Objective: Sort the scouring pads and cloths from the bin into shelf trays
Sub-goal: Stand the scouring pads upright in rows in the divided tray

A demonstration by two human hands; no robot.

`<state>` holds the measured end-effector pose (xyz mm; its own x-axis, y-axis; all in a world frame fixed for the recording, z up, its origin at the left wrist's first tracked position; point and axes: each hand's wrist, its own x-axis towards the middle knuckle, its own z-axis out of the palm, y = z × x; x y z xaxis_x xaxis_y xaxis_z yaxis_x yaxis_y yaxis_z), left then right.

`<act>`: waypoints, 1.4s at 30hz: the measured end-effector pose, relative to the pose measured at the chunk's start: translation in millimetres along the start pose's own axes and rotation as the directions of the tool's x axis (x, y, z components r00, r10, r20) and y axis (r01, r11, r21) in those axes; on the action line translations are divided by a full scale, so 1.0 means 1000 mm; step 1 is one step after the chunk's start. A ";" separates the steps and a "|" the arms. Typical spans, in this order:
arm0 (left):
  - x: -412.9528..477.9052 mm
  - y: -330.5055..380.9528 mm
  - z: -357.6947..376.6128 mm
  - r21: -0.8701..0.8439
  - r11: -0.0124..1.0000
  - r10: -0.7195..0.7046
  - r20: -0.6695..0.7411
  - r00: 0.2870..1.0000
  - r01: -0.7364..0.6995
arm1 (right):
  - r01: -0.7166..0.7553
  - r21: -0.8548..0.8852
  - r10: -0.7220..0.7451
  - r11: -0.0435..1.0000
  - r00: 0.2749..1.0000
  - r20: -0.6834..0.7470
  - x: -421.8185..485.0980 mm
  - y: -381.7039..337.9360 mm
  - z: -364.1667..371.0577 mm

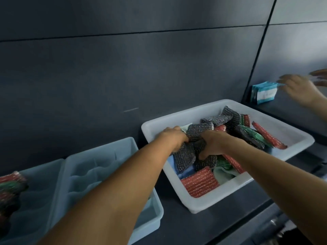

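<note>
Grey pads (pixel 184 156) with a metallic sheen lie heaped in the white bin (pixel 194 206), and we record both hands sunk among them. Our left hand (pixel 174 137) is clenched on these pads. Our right hand (pixel 217 144), just beside it, is likewise curled onto them, with the thumb pressed down on one.

On the near side of the grip, inside the bin, we note a red pad (pixel 200 183), a blue cloth (pixel 187 171) and a pale green cloth (pixel 222 174). To the right of the grip lie green pads (pixel 253 133) and further red ones.

Well left of the grip stand two pale blue trays. One is the middle tray (pixel 106 165). The other, the outer tray (pixel 40 191), holds sorted pads (pixel 10 184) in red and green.

Far right of the grip, another person's hand (pixel 300 89), blurred, is beside a blue packet (pixel 264 92).
</note>
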<state>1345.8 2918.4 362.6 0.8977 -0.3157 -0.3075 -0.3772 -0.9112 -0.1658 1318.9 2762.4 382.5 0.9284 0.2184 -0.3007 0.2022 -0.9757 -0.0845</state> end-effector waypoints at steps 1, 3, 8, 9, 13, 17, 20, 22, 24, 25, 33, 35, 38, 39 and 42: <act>0.002 -0.003 0.002 0.063 0.998 0.013 -0.038 0.999 -0.010 | -0.001 0.021 0.001 1.000 1.000 0.001 0.000 -0.001 0.000; 0.003 -0.012 0.002 0.158 0.987 0.023 -0.122 0.992 -0.003 | 0.007 0.055 -0.005 0.998 0.999 -0.047 0.000 -0.002 -0.002; -0.038 -0.046 -0.022 0.008 1.000 0.016 -0.409 0.912 -0.014 | 0.036 0.114 0.010 0.993 0.927 -0.374 -0.011 -0.007 -0.019; -0.051 -0.052 -0.025 -0.083 0.996 -0.016 -0.479 0.878 -0.027 | 0.031 0.133 0.031 0.991 0.898 -0.438 -0.017 -0.012 -0.023; -0.111 -0.071 -0.017 -0.545 0.834 -0.295 -0.574 0.764 -0.088 | 0.040 0.214 0.109 0.976 0.763 -0.637 -0.043 -0.038 -0.035; -0.175 -0.084 0.009 -0.834 0.477 -0.485 -0.514 0.708 -0.279 | 0.144 0.290 0.112 0.946 0.694 -0.711 -0.064 -0.075 -0.038; -0.215 -0.099 0.039 -0.878 0.381 -0.552 -0.468 0.690 -0.291 | 0.208 0.317 0.096 0.925 0.681 -0.726 -0.077 -0.111 -0.034; -0.244 -0.112 0.057 -0.880 0.386 -0.579 -0.464 0.670 -0.276 | 0.257 0.335 0.082 0.907 0.672 -0.736 -0.085 -0.138 -0.030; -0.276 -0.126 0.073 -0.876 0.410 -0.585 -0.467 0.663 -0.255 | 0.322 0.375 0.064 0.869 0.679 -0.731 -0.093 -0.167 -0.023; -0.293 -0.133 0.080 -0.869 0.425 -0.583 -0.478 0.657 -0.254 | 0.367 0.401 0.049 0.840 0.684 -0.728 -0.096 -0.180 -0.019; -0.434 -0.194 0.136 -0.915 0.360 -0.694 -0.392 0.604 -0.181 | 0.613 0.636 -0.136 0.468 0.762 -0.633 -0.116 -0.286 0.020; -0.459 -0.205 0.147 -0.932 0.304 -0.704 -0.359 0.612 -0.198 | 0.614 0.687 -0.156 0.389 0.779 -0.608 -0.123 -0.309 0.031; -0.479 -0.216 0.166 -0.937 0.331 -0.671 -0.316 0.671 -0.110 | 0.593 0.741 -0.191 0.313 0.804 -0.563 -0.131 -0.335 0.047; -0.481 -0.217 0.173 -0.932 0.355 -0.642 -0.297 0.707 -0.069 | 0.588 0.747 -0.198 0.312 0.809 -0.554 -0.132 -0.341 0.051; -0.480 -0.216 0.188 -0.884 0.458 -0.616 -0.236 0.751 0.098 | 0.583 0.748 -0.220 0.316 0.812 -0.540 -0.134 -0.350 0.060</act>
<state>953.3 3316.6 369.8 0.9607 0.2618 0.0924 0.1164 -0.6819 0.7221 1105.1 3075.8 395.7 0.8780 0.3826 0.2875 0.3719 -0.1676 -0.9130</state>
